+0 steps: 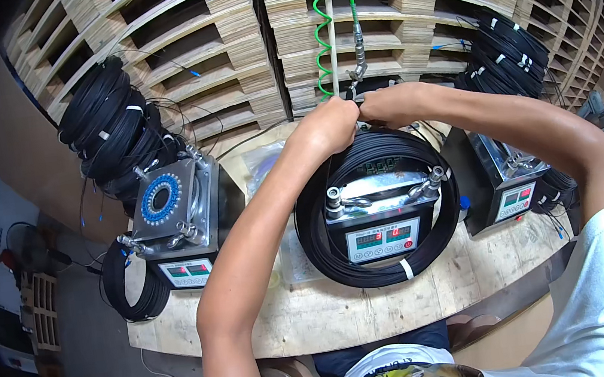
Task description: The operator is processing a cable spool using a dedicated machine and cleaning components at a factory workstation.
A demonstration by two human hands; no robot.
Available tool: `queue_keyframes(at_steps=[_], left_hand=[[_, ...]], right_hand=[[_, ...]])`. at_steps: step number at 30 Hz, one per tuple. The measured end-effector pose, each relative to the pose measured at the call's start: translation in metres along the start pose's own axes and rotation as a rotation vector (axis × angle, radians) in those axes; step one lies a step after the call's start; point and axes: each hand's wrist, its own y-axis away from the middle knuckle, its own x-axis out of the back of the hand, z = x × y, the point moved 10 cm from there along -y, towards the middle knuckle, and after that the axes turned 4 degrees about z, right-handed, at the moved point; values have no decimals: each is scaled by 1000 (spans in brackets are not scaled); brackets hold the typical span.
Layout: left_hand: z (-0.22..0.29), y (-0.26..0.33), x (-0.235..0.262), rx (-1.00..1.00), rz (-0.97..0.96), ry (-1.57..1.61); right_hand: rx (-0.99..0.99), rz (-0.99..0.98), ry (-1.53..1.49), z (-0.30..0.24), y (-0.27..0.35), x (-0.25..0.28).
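Pinching black cable coil (341, 259) beneath hands (361, 115)

Bright, even overhead light – sharp centre, soft shadows – fisheye bending and dark corners.

Cable coil (372, 266) lying around middle machine (382, 227) on counter (332, 313). Second machine (174, 219) sitting left, third (508, 178) right. Pallets (225, 55) standing behind. Both hands (325, 127) (390, 104) meeting at coil's far edge, touching.

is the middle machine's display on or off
On: the middle machine's display shows lit red and green digits, inside the black cable coil.
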Motion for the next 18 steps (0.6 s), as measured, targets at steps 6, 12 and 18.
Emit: queue_keyframes(at_steps=[6,12,18], left_hand=[[-5,-6,-4,-20,5,9],[2,-6,-2,-37,5,7],[7,5,0,-48,13,41]], right_hand=[[-54,68,-53,13,1,-1],[-74,115,-107,19,8,-4],[-60,158,-73,15,11,-5]])
